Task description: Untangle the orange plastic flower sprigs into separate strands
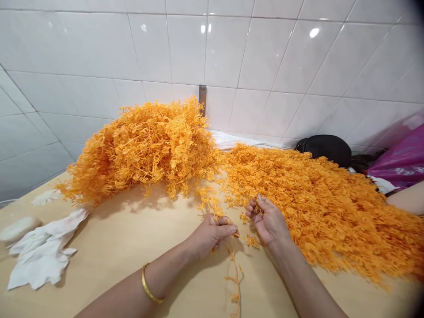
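Note:
My left hand [213,236], with a gold bangle on its wrist, is closed around an orange artificial flower sprig [212,201] whose branched tip sticks out beyond the fingers. To its right, my right hand [268,218] pinches a small orange floret piece [257,208] at the edge of the loose pile. Between the hands, a single orange floret [252,241] shows above the table. A thin, mostly bare orange stem [236,285] hangs or lies below my left hand; I cannot tell whether it joins the held sprig.
A tall heap of orange sprigs [149,150] stands at back left. A wide pile of orange florets [324,198] covers the right. Crumpled white tissue [43,256] lies left on the table [132,247]. A black bag [326,149], a purple bag [402,154] and another person's arm [406,199] are at right.

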`<state>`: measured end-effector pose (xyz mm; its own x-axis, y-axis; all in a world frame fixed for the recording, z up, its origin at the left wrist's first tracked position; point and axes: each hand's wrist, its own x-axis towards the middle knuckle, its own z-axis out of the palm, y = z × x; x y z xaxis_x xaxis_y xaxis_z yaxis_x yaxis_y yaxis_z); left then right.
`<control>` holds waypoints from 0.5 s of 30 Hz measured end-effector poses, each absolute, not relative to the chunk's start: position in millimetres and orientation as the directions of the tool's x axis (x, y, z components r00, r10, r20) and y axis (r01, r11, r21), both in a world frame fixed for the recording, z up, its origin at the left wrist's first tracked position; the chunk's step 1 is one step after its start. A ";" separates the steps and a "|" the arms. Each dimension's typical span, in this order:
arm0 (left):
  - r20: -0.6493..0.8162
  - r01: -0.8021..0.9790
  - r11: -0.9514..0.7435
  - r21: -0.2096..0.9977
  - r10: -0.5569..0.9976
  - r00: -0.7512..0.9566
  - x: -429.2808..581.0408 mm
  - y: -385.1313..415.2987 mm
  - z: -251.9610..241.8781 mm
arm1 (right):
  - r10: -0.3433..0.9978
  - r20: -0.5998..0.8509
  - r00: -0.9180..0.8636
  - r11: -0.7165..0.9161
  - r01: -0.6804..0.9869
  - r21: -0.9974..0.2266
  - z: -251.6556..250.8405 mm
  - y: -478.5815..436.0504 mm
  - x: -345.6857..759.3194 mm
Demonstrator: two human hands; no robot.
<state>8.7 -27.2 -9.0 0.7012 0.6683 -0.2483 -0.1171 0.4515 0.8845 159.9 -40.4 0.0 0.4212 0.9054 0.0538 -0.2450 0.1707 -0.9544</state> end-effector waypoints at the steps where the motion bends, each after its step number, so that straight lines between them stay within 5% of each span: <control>1: -0.237 -0.117 0.436 0.892 0.674 0.699 9.5 -26.8 -10.1 | 0.902 0.016 0.431 0.143 -0.264 -0.954 1.4 -41.9 161.5; 4: -0.230 -0.127 0.434 0.892 0.677 0.700 11.2 -25.2 -10.8 | 0.886 -0.012 0.463 0.086 -0.191 -0.978 2.3 -46.0 161.2; 10: -0.257 -0.122 0.458 0.881 0.677 0.690 15.0 -25.2 -9.2 | 0.919 0.234 0.317 0.105 0.375 -0.921 3.4 -50.7 153.8; 15: -0.176 -0.107 0.317 0.943 0.742 0.647 19.6 -28.8 -8.0 | 0.955 0.283 0.084 0.230 0.389 -0.892 4.0 -51.0 137.0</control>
<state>19.6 -28.8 -8.0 0.6472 0.7417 -0.1760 -0.1067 0.3167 0.9425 137.0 -51.0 4.0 0.0837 0.9554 0.2831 0.3887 0.2303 -0.8921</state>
